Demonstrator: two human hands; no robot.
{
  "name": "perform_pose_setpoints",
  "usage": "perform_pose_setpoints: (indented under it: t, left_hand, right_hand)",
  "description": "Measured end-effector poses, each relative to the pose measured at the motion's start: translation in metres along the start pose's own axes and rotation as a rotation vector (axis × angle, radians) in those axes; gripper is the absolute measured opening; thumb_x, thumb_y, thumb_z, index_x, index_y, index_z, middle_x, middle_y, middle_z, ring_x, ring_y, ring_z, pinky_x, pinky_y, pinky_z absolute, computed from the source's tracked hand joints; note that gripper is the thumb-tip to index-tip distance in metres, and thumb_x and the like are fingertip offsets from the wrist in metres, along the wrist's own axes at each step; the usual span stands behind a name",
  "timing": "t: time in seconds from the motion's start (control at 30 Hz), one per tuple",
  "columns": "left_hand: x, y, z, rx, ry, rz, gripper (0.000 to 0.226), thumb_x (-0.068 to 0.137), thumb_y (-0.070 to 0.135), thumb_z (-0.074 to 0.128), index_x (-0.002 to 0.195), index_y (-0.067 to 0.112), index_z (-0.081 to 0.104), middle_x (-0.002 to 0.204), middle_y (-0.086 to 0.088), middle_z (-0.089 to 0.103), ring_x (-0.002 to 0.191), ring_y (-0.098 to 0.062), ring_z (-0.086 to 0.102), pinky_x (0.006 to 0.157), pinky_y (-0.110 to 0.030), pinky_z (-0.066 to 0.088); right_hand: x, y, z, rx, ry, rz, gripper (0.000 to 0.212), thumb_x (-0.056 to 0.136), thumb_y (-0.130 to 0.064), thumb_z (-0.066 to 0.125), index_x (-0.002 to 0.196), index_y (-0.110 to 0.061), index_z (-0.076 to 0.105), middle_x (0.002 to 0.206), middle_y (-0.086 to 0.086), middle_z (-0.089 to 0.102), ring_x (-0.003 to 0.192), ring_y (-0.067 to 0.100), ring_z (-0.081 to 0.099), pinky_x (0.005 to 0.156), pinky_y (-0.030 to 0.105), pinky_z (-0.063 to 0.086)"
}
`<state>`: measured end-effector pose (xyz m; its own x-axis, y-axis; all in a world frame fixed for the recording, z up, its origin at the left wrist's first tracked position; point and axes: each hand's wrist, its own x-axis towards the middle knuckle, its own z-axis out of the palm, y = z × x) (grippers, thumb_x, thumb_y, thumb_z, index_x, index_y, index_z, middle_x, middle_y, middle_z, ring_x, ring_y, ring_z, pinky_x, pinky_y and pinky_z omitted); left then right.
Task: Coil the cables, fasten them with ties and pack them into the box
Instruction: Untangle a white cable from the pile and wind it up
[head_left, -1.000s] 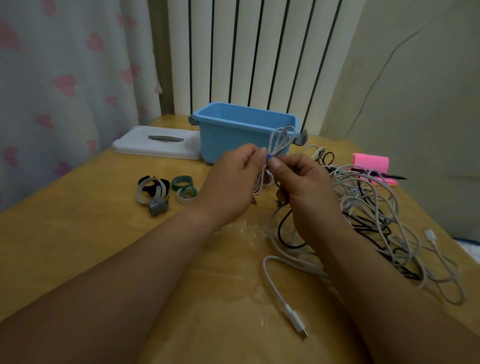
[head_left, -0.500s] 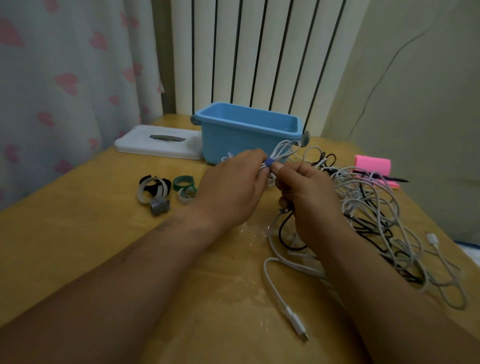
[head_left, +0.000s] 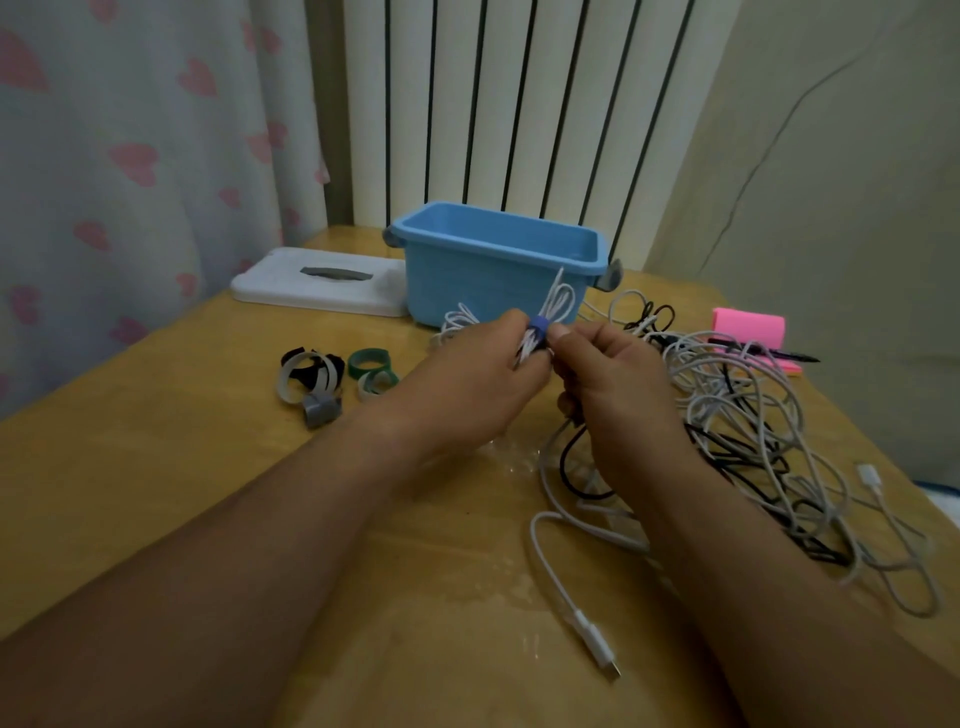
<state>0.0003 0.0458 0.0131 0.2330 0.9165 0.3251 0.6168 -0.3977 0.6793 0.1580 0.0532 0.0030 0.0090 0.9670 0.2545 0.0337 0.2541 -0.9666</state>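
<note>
My left hand (head_left: 467, 384) and right hand (head_left: 618, 395) meet above the desk (head_left: 156, 467). Both pinch a coiled white cable (head_left: 557, 306) at the blue tie (head_left: 537, 330) wrapped round its middle, just in front of the open blue box (head_left: 483, 280). Spare ties (head_left: 332, 379) lie to the left, and a tangle of loose cables (head_left: 753, 415) lies to the right.

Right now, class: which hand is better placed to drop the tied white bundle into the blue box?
Probably the left hand: it grips the white bundle, and the blue box stands just beyond it. The right hand only pinches the blue tie, beside the loose cables.
</note>
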Motion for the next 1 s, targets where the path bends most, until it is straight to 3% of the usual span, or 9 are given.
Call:
perform_pose_setpoints:
  t: [0.17, 0.3, 0.43, 0.53, 0.63, 0.7, 0.87, 1.0]
  left_hand:
    - [0.0, -0.0009, -0.0005, 0.024, 0.075, -0.004, 0.037, 0.113, 0.036, 0.041, 0.096, 0.016, 0.066, 0.074, 0.001, 0.07, 0.07, -0.017, 0.066, 0.074, -0.054, 0.058]
    - [-0.0019, 0.0025, 0.0001, -0.121, 0.124, -0.034, 0.043, 0.114, 0.031, 0.04, 0.091, 0.008, 0.067, 0.07, -0.005, 0.071, 0.063, -0.02, 0.067, 0.071, -0.054, 0.059]
    - [-0.0021, 0.0041, 0.0003, -0.305, 0.061, -0.086, 0.043, 0.114, 0.034, 0.04, 0.098, 0.005, 0.066, 0.075, -0.012, 0.07, 0.065, -0.028, 0.069, 0.068, -0.054, 0.064]
    - [-0.0021, 0.003, -0.0005, -0.365, 0.022, -0.076, 0.041, 0.114, 0.04, 0.041, 0.104, 0.009, 0.066, 0.078, -0.012, 0.067, 0.068, -0.025, 0.067, 0.067, -0.051, 0.065]
    - [-0.0018, 0.0019, -0.001, -0.426, 0.053, -0.085, 0.042, 0.115, 0.041, 0.041, 0.113, 0.01, 0.069, 0.075, -0.009, 0.066, 0.067, -0.021, 0.065, 0.065, -0.044, 0.064]
    - [-0.0017, 0.003, -0.0008, -0.472, 0.069, -0.104, 0.043, 0.115, 0.04, 0.04, 0.114, 0.009, 0.07, 0.073, -0.008, 0.066, 0.066, -0.02, 0.064, 0.063, -0.041, 0.063]
    - [-0.0013, 0.0066, -0.0028, -0.665, 0.093, -0.129, 0.046, 0.116, 0.037, 0.038, 0.096, 0.005, 0.064, 0.066, -0.011, 0.061, 0.059, -0.022, 0.058, 0.057, -0.04, 0.056]
    - [-0.0019, 0.0044, -0.0066, -0.79, 0.006, -0.121, 0.048, 0.115, 0.04, 0.039, 0.092, 0.006, 0.063, 0.065, -0.015, 0.059, 0.057, -0.025, 0.057, 0.054, -0.037, 0.052]
  right_hand:
    - [-0.0006, -0.0008, 0.0002, -0.04, 0.012, -0.044, 0.018, 0.102, -0.021, 0.068, 0.085, -0.015, 0.073, 0.065, -0.011, 0.065, 0.055, 0.004, 0.052, 0.06, 0.029, 0.042]
    - [-0.003, -0.0025, 0.0039, -0.015, 0.017, -0.077, 0.014, 0.103, -0.02, 0.067, 0.097, -0.01, 0.073, 0.07, -0.01, 0.071, 0.056, -0.003, 0.058, 0.057, 0.022, 0.044]
    - [-0.0044, -0.0008, 0.0051, -0.033, 0.039, -0.111, 0.013, 0.102, -0.019, 0.068, 0.097, -0.008, 0.072, 0.082, 0.0, 0.076, 0.063, 0.0, 0.063, 0.061, 0.02, 0.047]
    - [-0.0057, -0.0012, 0.0027, -0.058, 0.036, -0.132, 0.014, 0.101, -0.021, 0.07, 0.097, -0.008, 0.072, 0.087, 0.007, 0.076, 0.067, 0.003, 0.063, 0.063, 0.024, 0.048]
    - [-0.0061, -0.0044, 0.0028, -0.048, 0.022, -0.14, 0.014, 0.103, -0.018, 0.067, 0.1, -0.005, 0.072, 0.083, 0.001, 0.075, 0.065, -0.001, 0.064, 0.06, 0.016, 0.049]
    - [-0.0063, -0.0055, 0.0038, -0.071, 0.027, -0.137, 0.014, 0.103, -0.021, 0.067, 0.101, -0.008, 0.073, 0.082, -0.001, 0.075, 0.064, 0.002, 0.064, 0.058, 0.021, 0.049]
    - [-0.0049, -0.0041, 0.0044, -0.043, 0.033, -0.066, 0.016, 0.101, -0.026, 0.071, 0.094, -0.011, 0.072, 0.075, -0.006, 0.07, 0.065, 0.007, 0.06, 0.063, 0.032, 0.049]
    - [-0.0018, -0.0032, 0.0031, 0.174, -0.093, 0.032, 0.012, 0.101, -0.02, 0.069, 0.1, -0.008, 0.07, 0.062, -0.009, 0.061, 0.055, 0.009, 0.047, 0.061, 0.032, 0.042]
